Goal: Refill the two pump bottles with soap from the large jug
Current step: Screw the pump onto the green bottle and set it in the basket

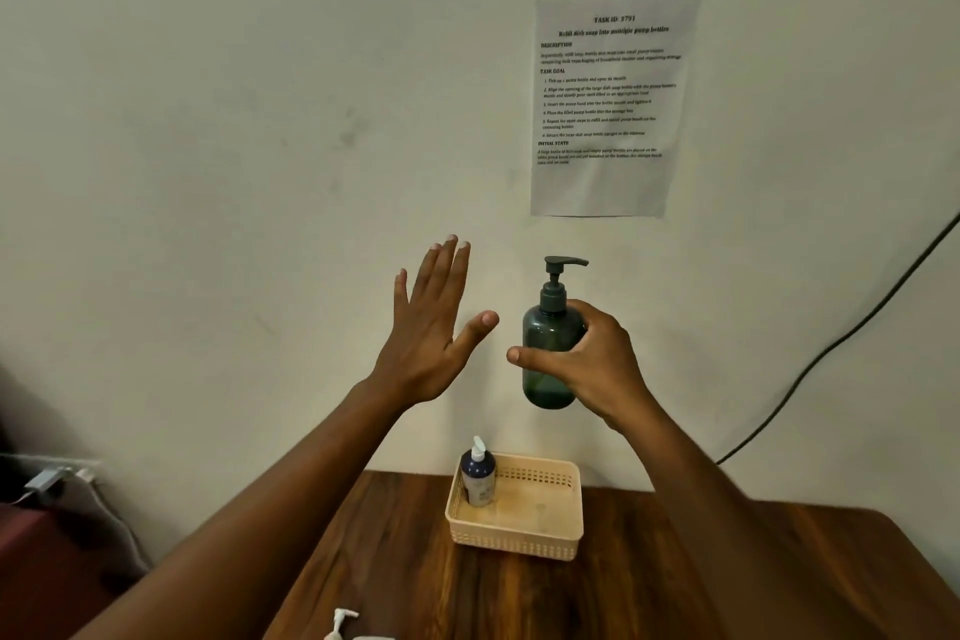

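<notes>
My right hand point(592, 361) grips a dark green pump bottle point(548, 327) by its body and holds it upright in the air, high above the table, with its pump head on. My left hand point(431, 327) is raised beside it, flat and empty, fingers spread, a short gap from the bottle. A smaller dark blue bottle with a white pump point(478, 473) stands upright in the back left corner of a beige plastic basket point(519, 543). A white pump top point(340, 621) shows at the bottom edge; the large jug itself is not in view.
The basket sits on a dark wooden table point(649, 587) pushed against a pale wall. A printed task sheet point(608, 104) hangs on the wall. A black cable point(841, 338) runs down the wall at right. Plugs and white wires point(57, 481) lie at left.
</notes>
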`<state>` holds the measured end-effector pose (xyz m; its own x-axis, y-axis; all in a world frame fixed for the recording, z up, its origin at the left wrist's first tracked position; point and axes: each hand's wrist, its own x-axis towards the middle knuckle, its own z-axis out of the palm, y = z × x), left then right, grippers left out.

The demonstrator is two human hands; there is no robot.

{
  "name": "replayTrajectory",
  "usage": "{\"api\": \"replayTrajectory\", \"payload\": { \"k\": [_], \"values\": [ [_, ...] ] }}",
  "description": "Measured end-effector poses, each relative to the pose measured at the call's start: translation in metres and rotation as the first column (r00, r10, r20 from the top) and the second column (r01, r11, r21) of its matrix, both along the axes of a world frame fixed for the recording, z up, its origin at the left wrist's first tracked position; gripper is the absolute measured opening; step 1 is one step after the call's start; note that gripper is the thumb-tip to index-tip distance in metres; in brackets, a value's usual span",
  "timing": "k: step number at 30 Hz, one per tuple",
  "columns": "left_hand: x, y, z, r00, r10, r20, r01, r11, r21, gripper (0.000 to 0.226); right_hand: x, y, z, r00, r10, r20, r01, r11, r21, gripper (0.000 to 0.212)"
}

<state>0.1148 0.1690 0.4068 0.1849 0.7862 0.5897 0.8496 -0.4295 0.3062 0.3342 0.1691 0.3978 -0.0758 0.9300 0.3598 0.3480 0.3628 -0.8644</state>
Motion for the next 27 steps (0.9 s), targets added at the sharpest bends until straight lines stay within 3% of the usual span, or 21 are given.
{"api": "replayTrajectory", "payload": {
  "k": [7, 11, 27],
  "values": [
    [-0.025, 0.038, -0.057, 0.997, 0.047, -0.066, -0.050, 0.998, -0.041, 0.091, -0.012, 0.045, -0.044, 0.998, -0.032, 0.060, 0.034, 0.999, -0.030, 0.069],
    [-0.039, 0.060, -0.097, 0.997, 0.040, -0.065, -0.044, 0.997, -0.065, 0.083, -0.022, 0.074, -0.083, 0.994, -0.051, 0.099, 0.056, 0.997, -0.046, 0.077],
    [-0.052, 0.138, -0.268, 0.991, 0.066, -0.115, -0.089, 0.975, -0.206, 0.089, -0.056, 0.163, -0.272, 0.955, -0.114, 0.273, 0.167, 0.969, -0.180, 0.085]
  ]
}}
